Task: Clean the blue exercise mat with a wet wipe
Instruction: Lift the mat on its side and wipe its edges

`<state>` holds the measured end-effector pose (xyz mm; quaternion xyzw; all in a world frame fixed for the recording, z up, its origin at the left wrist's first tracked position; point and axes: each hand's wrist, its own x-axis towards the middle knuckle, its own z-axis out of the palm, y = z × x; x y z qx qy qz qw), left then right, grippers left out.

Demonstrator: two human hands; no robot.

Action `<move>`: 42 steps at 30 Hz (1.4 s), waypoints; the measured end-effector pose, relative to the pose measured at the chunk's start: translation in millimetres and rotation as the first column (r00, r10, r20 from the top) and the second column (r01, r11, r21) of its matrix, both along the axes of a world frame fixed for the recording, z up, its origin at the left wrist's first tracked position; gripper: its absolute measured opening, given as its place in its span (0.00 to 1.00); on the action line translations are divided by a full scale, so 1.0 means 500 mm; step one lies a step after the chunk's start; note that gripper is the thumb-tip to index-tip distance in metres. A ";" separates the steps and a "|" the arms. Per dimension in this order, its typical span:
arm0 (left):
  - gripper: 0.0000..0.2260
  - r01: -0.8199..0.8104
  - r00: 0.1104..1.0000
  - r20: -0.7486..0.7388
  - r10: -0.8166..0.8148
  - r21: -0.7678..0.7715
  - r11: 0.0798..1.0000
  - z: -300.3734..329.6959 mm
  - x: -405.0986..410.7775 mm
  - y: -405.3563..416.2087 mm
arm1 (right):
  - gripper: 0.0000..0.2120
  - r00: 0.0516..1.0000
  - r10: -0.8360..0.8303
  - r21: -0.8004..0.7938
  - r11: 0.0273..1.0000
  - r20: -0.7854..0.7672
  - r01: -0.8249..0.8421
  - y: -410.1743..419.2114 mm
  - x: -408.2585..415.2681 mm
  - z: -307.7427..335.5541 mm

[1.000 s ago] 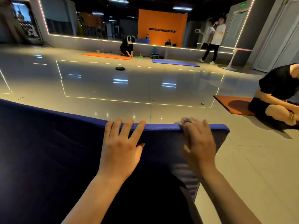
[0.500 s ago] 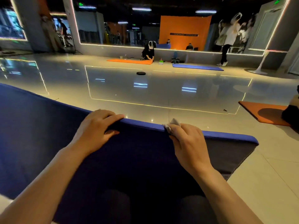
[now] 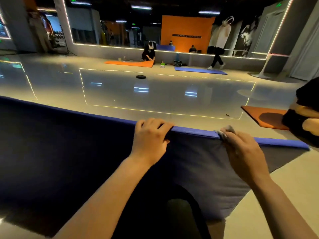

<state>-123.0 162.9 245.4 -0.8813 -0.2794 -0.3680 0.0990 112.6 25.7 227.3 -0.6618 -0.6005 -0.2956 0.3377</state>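
The blue exercise mat [image 3: 69, 149] is lifted in front of me, its dark underside facing me and its bright blue top edge running from left to right. My left hand [image 3: 150, 137] grips that top edge near the middle, fingers curled over it. My right hand [image 3: 241, 152] grips the edge further right and pinches a crumpled grey-white wet wipe [image 3: 224, 132] against the mat. The mat's right corner [image 3: 307, 149] hangs free over the floor.
A glossy tiled floor [image 3: 155, 94] stretches ahead with a black disc [image 3: 141, 76] on it. A seated person [image 3: 307, 116] and an orange mat [image 3: 264, 116] are close at right. Further back are another orange mat [image 3: 129, 63], a blue mat [image 3: 200, 70] and people by the mirror wall.
My left hand went from flat fingers on the mat's edge to curled over it. The mat's top edge has been raised and shifted; my right hand keeps the wipe on the edge.
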 end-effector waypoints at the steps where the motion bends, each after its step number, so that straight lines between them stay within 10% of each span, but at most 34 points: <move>1: 0.26 -0.003 0.999 -0.055 0.002 -0.018 1.000 0.010 -0.010 0.011 | 0.17 1.000 -0.007 0.009 1.000 -0.010 0.007 0.006 -0.008 -0.003; 5: 0.35 -0.255 0.916 -0.346 0.202 -0.114 0.960 0.037 -0.138 0.084 | 0.22 0.985 -0.032 -0.019 0.999 -0.168 0.030 0.037 -0.019 0.008; 18: 0.37 -0.280 0.947 -0.093 0.308 0.229 0.932 -0.045 -0.224 0.075 | 0.27 0.983 0.182 -0.160 0.970 -0.032 -0.185 0.159 -0.343 -0.004; 23: 0.35 -0.295 0.949 -0.035 0.314 0.259 0.920 -0.067 -0.230 0.067 | 0.27 0.986 0.061 -0.206 0.978 0.153 -0.028 0.114 -0.194 0.004; 30: 0.35 -0.307 0.948 -0.003 0.317 0.240 0.921 -0.085 -0.216 0.062 | 0.38 0.959 -0.250 -0.137 0.963 -0.135 0.231 0.042 -0.011 -0.006; 42: 0.49 -0.315 0.931 -0.137 0.338 0.162 0.935 -0.065 -0.240 0.048 | 0.19 0.980 0.120 0.004 0.992 0.159 -0.123 0.180 -0.236 -0.011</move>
